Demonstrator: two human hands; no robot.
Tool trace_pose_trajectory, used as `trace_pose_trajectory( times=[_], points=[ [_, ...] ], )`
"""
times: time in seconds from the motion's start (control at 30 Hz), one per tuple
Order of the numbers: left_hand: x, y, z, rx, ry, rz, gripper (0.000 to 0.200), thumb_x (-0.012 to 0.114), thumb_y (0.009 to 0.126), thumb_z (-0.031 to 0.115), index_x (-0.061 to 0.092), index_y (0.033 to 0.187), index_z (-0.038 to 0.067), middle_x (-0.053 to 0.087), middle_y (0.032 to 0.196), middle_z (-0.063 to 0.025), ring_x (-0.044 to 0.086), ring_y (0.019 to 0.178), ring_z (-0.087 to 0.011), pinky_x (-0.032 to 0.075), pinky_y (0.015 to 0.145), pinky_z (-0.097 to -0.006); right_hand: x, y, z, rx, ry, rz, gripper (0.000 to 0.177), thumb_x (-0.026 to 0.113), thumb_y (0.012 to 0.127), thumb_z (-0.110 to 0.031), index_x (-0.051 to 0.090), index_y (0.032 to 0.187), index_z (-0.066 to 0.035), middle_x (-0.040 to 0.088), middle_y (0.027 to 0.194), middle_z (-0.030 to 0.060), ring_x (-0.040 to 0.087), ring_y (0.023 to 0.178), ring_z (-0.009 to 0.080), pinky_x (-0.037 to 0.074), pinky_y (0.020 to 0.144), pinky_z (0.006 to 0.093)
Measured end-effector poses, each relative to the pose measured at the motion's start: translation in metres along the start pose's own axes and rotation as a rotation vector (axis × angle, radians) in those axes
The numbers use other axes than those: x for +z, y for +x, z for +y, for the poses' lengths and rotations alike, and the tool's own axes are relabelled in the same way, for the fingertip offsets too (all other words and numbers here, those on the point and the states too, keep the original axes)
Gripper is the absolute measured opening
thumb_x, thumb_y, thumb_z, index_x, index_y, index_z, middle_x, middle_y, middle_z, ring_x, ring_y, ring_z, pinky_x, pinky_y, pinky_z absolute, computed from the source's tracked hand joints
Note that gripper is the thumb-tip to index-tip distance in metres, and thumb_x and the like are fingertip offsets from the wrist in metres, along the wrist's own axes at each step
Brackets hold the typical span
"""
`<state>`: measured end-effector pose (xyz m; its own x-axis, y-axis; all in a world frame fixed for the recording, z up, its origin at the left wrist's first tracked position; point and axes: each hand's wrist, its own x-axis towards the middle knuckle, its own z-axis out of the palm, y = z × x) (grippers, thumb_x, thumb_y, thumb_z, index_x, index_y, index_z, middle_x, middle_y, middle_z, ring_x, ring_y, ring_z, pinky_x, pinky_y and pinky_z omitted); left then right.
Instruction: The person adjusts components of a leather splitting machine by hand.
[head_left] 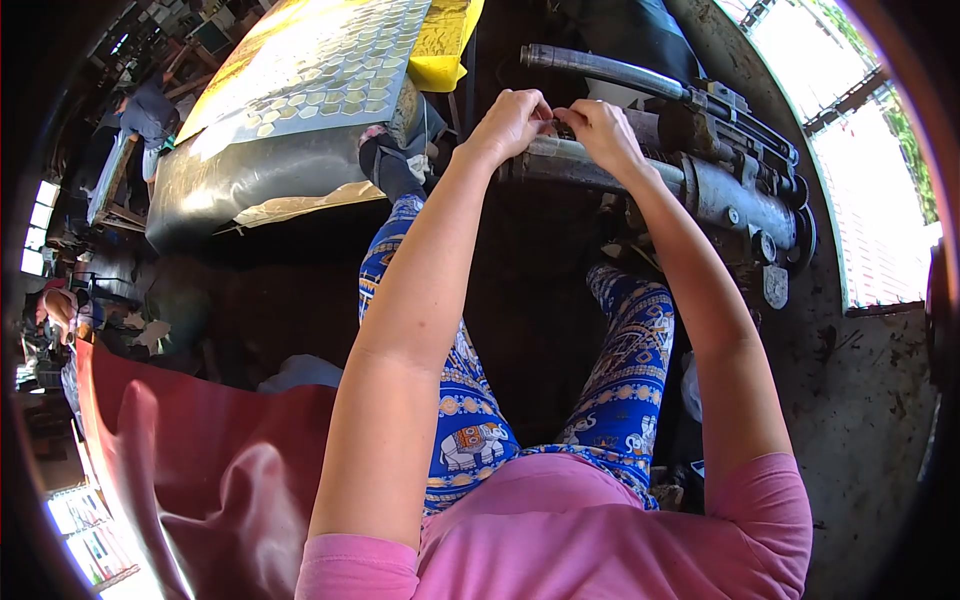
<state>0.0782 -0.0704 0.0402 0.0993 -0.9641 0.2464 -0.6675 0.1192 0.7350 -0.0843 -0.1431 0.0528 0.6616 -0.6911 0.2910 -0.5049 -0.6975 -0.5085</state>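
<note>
Both of my hands are raised at the upper middle of the head view, close together above the metal arm (580, 165) of a machine. My left hand (512, 122) has its fingers bent and pressed together, its fingertips facing the other hand. My right hand (604, 132) is likewise closed, thumb and fingers pinched. Something small and dark lies between the fingertips, too small to name. The grey machine body (725, 195) extends to the right, with a second metal bar (605, 68) above the hands.
On the left, a covered table (260, 170) bears a sheet of hexagonal pieces (345, 90) and yellow material (440, 55). Red sheeting (220, 450) hangs at the lower left. Two other people (150, 115) are farther off at the left. Windows (870, 170) are at the right.
</note>
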Motion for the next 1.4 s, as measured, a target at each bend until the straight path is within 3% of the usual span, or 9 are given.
trace_pose_trajectory(
  times=[0.23, 0.43, 0.63, 0.83, 1.03, 1.33, 1.4],
  points=[
    [0.006, 0.001, -0.005, -0.014, 0.054, -0.008, 0.016, 0.063, 0.085, 0.005, 0.068, 0.100, -0.001, 0.070, 0.092, -0.0174, 0.068, 0.088, -0.0257, 0.050, 0.081, -0.0334, -0.002, -0.009, 0.011, -0.240, 0.163, 0.003, 0.017, 0.070, 0.081, -0.015, 0.069, 0.093, -0.002, 0.064, 0.088, 0.0152, 0.064, 0.081, 0.0287, 0.049, 0.072, 0.0365],
    [0.000, -0.001, 0.000, -0.001, 0.081, -0.056, 0.019, 0.062, 0.087, 0.012, 0.069, 0.101, 0.001, 0.069, 0.094, -0.0173, 0.067, 0.089, -0.0275, 0.050, 0.083, -0.0350, 0.011, -0.007, 0.021, -0.265, 0.086, 0.049, 0.014, 0.063, 0.087, -0.015, 0.066, 0.093, -0.003, 0.063, 0.094, 0.0153, 0.062, 0.089, 0.0345, 0.048, 0.077, 0.0423],
    [0.011, 0.001, -0.014, 0.184, 0.399, 0.041, 0.024, 0.066, 0.084, 0.012, 0.070, 0.106, 0.003, 0.069, 0.092, -0.0187, 0.068, 0.089, -0.0282, 0.051, 0.083, -0.0357, 0.019, -0.008, 0.024, -0.151, -0.049, 0.034, 0.023, 0.053, 0.094, -0.023, 0.062, 0.095, -0.002, 0.063, 0.101, 0.0175, 0.060, 0.096, 0.0383, 0.047, 0.082, 0.0470],
    [0.011, 0.001, -0.009, 0.042, 0.077, 0.048, 0.019, 0.069, 0.076, 0.000, 0.067, 0.095, -0.003, 0.071, 0.088, -0.0168, 0.070, 0.082, -0.0247, 0.054, 0.078, -0.0326, 0.024, -0.001, 0.020, -0.062, -0.158, 0.006, 0.028, 0.050, 0.096, -0.026, 0.062, 0.093, 0.000, 0.063, 0.102, 0.0208, 0.060, 0.097, 0.0404, 0.047, 0.081, 0.0485],
    [0.006, 0.005, -0.012, 0.067, 0.020, -0.050, 0.012, 0.064, 0.082, -0.002, 0.066, 0.093, -0.004, 0.071, 0.088, -0.0143, 0.070, 0.085, -0.0205, 0.054, 0.080, -0.0312, 0.022, 0.001, 0.018, -0.011, -0.136, -0.002, 0.033, 0.051, 0.095, -0.029, 0.064, 0.088, 0.000, 0.066, 0.096, 0.0212, 0.061, 0.095, 0.0404, 0.047, 0.081, 0.0488],
    [-0.008, -0.001, -0.003, -0.007, -0.035, -0.105, 0.015, 0.067, 0.083, 0.008, 0.071, 0.096, 0.001, 0.071, 0.090, -0.0162, 0.070, 0.086, -0.0258, 0.052, 0.082, -0.0333, 0.022, 0.003, 0.015, -0.014, -0.124, -0.024, 0.036, 0.052, 0.094, -0.033, 0.066, 0.085, 0.000, 0.067, 0.091, 0.0207, 0.062, 0.091, 0.0407, 0.049, 0.080, 0.0487],
    [-0.009, -0.001, -0.001, -0.012, 0.033, -0.128, 0.017, 0.065, 0.086, 0.010, 0.070, 0.098, 0.000, 0.071, 0.090, -0.0143, 0.069, 0.087, -0.0222, 0.052, 0.082, -0.0325, 0.022, 0.003, 0.015, 0.018, -0.119, -0.050, 0.039, 0.050, 0.094, -0.034, 0.066, 0.085, 0.000, 0.067, 0.091, 0.0210, 0.062, 0.092, 0.0407, 0.049, 0.081, 0.0487]
  ],
)
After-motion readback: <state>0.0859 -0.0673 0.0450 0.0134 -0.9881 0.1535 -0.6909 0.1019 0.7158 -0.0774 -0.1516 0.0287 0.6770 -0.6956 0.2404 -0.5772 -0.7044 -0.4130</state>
